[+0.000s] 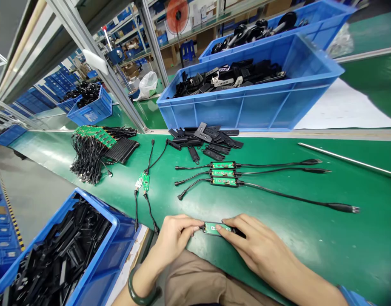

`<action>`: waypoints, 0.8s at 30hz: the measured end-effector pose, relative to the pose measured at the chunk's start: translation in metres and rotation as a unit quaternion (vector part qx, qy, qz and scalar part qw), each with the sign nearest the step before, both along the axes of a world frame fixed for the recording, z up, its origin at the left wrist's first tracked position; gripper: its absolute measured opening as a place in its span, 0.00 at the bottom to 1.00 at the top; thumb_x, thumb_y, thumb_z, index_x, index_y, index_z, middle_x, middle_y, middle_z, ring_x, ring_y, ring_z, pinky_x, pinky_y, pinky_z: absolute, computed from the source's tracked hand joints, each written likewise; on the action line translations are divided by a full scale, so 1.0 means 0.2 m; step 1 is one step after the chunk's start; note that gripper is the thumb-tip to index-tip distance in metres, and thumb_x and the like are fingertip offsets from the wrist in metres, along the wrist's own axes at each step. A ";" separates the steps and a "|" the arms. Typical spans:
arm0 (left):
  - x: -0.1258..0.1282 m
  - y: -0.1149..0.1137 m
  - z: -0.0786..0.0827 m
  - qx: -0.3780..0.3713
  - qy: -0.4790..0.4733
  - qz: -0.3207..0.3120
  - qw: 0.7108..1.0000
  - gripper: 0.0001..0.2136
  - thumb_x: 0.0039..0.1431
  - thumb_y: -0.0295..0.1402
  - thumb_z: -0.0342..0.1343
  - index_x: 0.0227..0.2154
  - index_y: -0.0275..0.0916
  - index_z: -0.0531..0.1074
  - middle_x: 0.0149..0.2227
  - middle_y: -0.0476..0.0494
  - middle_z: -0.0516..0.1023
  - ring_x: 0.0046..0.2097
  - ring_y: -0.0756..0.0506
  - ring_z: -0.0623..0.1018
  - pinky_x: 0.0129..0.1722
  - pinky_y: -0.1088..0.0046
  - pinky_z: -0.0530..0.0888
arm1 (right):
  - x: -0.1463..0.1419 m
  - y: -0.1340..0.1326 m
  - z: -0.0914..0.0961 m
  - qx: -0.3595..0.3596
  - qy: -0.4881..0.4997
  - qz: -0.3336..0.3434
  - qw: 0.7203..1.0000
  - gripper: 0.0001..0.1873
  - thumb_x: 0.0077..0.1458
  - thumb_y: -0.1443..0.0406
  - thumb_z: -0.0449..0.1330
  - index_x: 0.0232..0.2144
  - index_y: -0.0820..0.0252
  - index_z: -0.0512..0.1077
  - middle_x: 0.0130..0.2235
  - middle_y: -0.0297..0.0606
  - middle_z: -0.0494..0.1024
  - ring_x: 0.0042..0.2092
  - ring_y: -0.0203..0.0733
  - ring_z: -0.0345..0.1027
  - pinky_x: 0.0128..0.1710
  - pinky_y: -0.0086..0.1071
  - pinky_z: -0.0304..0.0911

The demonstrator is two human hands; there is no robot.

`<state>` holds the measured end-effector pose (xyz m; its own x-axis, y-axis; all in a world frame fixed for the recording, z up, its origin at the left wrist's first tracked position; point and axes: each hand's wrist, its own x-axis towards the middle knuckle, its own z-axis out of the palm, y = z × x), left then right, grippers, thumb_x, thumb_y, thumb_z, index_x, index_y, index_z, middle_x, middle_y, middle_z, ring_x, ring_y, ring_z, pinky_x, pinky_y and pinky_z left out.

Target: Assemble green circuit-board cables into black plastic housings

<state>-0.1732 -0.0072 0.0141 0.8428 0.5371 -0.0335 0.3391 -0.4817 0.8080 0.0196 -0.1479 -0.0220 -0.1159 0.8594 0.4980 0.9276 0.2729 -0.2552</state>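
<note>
A green circuit board (pixel 211 228) sits in a narrow black housing at the front of the green bench. My left hand (pixel 178 236) pinches the left end, where a black cable seems to come out; the cable is mostly hidden by the fingers. Over the right part lies my right hand (pixel 251 240), thumb on the board's face and fingers along the far edge. Behind them, three housings with boards (pixel 223 173) lie side by side, each with black cables at both ends. Two loose boards with cables (pixel 146 180) rest to the left.
Black covers (pixel 211 140) are heaped before a blue bin (pixel 246 108) of black parts. A stack of cabled boards (pixel 98 140) lies back left. Another blue bin (pixel 118 238) of black housings stands front left. A thin metal rod (pixel 348 158) lies on the right.
</note>
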 end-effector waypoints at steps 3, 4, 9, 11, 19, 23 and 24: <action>-0.01 -0.01 0.02 0.095 -0.010 -0.016 0.995 0.11 0.64 0.29 0.54 0.45 0.41 0.79 0.36 0.42 0.77 0.34 0.48 0.76 0.34 0.76 0.72 | -0.01 0.00 0.00 -0.003 0.004 -0.005 1.000 0.19 0.58 0.76 0.50 0.45 0.62 0.76 0.38 0.47 0.77 0.36 0.47 0.70 0.31 0.39 0.71; -0.01 -0.02 0.02 0.137 -0.011 -0.025 0.990 0.11 0.65 0.29 0.53 0.45 0.41 0.79 0.35 0.42 0.76 0.34 0.49 0.76 0.33 0.76 0.72 | -0.01 0.00 -0.01 -0.003 0.004 -0.006 1.000 0.19 0.58 0.77 0.50 0.45 0.62 0.76 0.38 0.47 0.77 0.36 0.47 0.70 0.31 0.39 0.71; -0.01 -0.03 -0.01 0.357 0.000 -0.052 0.933 0.14 0.68 0.27 0.46 0.46 0.39 0.77 0.29 0.46 0.74 0.28 0.50 0.71 0.28 0.77 0.70 | -0.01 0.00 -0.02 0.006 -0.002 -0.016 1.000 0.20 0.56 0.78 0.50 0.44 0.62 0.76 0.38 0.47 0.77 0.36 0.47 0.69 0.31 0.39 0.70; 0.00 -0.05 -0.03 0.436 0.014 -0.056 0.898 0.14 0.69 0.26 0.45 0.46 0.36 0.75 0.27 0.47 0.73 0.27 0.50 0.70 0.25 0.77 0.69 | -0.01 0.00 -0.03 0.013 -0.002 -0.014 1.000 0.20 0.56 0.78 0.50 0.44 0.62 0.75 0.38 0.47 0.78 0.35 0.47 0.69 0.31 0.39 0.69; 0.06 -0.13 0.01 0.594 0.125 -0.167 0.777 0.09 0.61 0.22 0.50 0.38 0.27 0.76 0.32 0.39 0.73 0.32 0.45 0.73 0.22 0.73 0.70 | -0.01 0.00 -0.03 0.017 -0.007 -0.007 1.000 0.20 0.56 0.78 0.49 0.44 0.61 0.76 0.37 0.47 0.77 0.35 0.46 0.68 0.32 0.37 0.67; 0.15 -0.01 0.10 0.486 0.201 -0.233 0.818 0.05 0.63 0.27 0.54 0.37 0.35 0.75 0.32 0.44 0.73 0.33 0.46 0.74 0.26 0.73 0.73 | 0.06 0.02 -0.01 -0.015 -0.032 -0.009 0.999 0.18 0.59 0.74 0.51 0.45 0.58 0.76 0.36 0.44 0.76 0.34 0.44 0.67 0.32 0.35 0.65; 0.18 0.03 0.12 0.459 0.208 -0.214 0.837 0.06 0.64 0.29 0.54 0.41 0.38 0.74 0.33 0.45 0.73 0.34 0.46 0.74 0.29 0.72 0.74 | 0.10 0.03 -0.01 -0.023 -0.046 -0.017 0.999 0.17 0.60 0.73 0.51 0.46 0.58 0.76 0.37 0.44 0.76 0.34 0.44 0.67 0.32 0.35 0.65</action>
